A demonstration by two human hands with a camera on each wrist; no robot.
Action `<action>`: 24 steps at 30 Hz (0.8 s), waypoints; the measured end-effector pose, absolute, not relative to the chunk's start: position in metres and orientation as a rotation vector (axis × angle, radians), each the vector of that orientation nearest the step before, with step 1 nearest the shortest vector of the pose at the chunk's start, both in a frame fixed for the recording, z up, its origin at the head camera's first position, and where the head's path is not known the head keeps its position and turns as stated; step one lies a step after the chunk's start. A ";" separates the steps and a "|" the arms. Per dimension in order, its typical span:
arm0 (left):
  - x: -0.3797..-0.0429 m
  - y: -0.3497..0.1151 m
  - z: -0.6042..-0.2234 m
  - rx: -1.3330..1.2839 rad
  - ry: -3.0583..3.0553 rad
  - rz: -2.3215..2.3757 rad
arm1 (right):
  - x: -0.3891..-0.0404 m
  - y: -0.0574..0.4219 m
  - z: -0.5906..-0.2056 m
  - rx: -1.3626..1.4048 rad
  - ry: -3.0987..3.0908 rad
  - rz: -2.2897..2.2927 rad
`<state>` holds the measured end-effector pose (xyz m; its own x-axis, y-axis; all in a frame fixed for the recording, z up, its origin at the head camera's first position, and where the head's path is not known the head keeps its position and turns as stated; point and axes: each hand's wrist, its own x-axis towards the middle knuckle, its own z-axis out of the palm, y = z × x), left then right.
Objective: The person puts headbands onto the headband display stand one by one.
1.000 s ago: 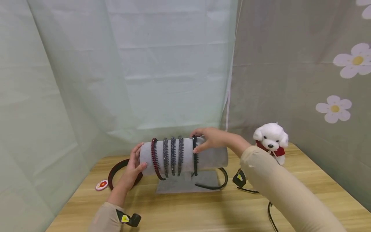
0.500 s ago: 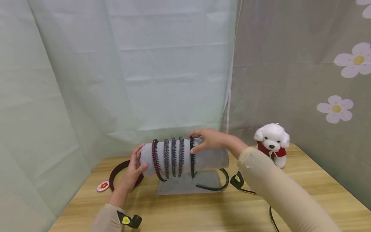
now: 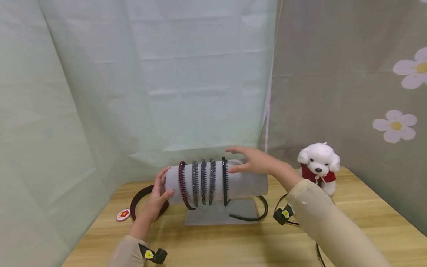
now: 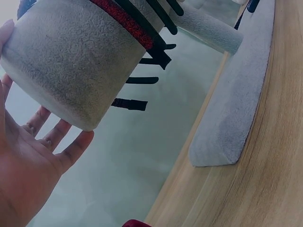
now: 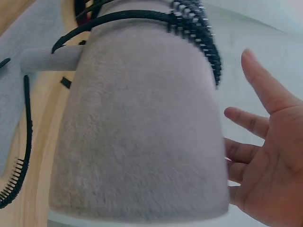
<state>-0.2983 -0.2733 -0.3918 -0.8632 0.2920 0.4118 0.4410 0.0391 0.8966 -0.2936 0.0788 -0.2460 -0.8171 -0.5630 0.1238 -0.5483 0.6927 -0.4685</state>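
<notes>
Wooden table [image 3: 207, 246], pale curtain [image 3: 207, 92] behind. Left hand [image 3: 154, 200] grips end of grey stand [image 3: 248, 183]. Right hand [image 3: 256, 161], fingers apart, beside black headband [image 3: 225, 181] on stand. Step seems positioning this headband; next move probably calls for steady stand.

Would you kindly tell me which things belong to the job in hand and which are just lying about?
Seemingly part of the job:
gray display roll
red toothed headband on it
three glittery headbands on it
black toothed headband on it

Probably just lying about:
plush dog
flower badge
dark red headband on the table
loose black headband below the roll, though it could belong
</notes>
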 end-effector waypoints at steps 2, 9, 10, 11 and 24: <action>-0.298 -0.273 -0.391 -0.779 -2.169 -1.952 | -0.289 0.086 -0.244 -0.951 2.887 -0.823; -0.297 -0.272 -0.389 -0.825 -2.137 -1.959 | -0.273 0.112 -0.245 -0.927 2.939 -0.971; -0.296 -0.272 -0.389 -0.824 -2.139 -1.957 | -0.271 0.115 -0.245 -0.914 2.950 -0.987; -0.297 -0.272 -0.389 -0.822 -2.141 -1.955 | -0.269 0.119 -0.246 -0.902 2.957 -1.006; -0.296 -0.272 -0.389 -0.815 -2.150 -1.944 | -0.251 0.157 -0.255 -0.769 3.102 -1.056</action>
